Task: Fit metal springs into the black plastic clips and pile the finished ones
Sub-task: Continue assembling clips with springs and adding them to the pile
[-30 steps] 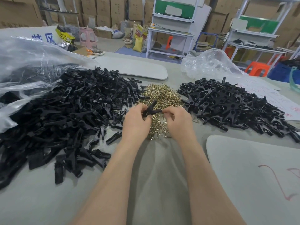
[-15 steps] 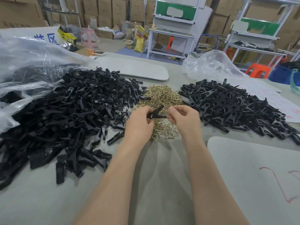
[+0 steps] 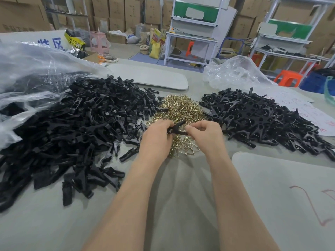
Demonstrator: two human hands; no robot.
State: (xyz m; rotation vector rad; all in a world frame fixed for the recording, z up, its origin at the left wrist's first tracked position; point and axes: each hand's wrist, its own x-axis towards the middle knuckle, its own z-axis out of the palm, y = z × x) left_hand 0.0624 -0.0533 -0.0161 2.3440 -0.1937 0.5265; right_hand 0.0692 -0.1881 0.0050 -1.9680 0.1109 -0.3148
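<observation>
Black clip (image 3: 176, 128), gripped by left hand (image 3: 155, 139), now gapes wider; right hand (image 3: 205, 134) pinches its tip, likely seating a spring.

On the counter (image 3: 45, 223), the heap of springs (image 3: 181, 107) lies between the larger pile (image 3: 81, 127) of clips on its left and the smaller pile (image 3: 262, 120) on its right. A plastic bag (image 3: 36, 69) lies behind the larger pile. The left hand (image 3: 155, 140) and right hand (image 3: 206, 134) hold one clip (image 3: 176, 128) over the springs' near edge.

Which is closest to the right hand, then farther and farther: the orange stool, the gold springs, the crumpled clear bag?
From the right hand, head view:
1. gold springs, right under it, in the middle.
2. crumpled clear bag, farther back, to the right.
3. orange stool, way at the back, far right.
</observation>
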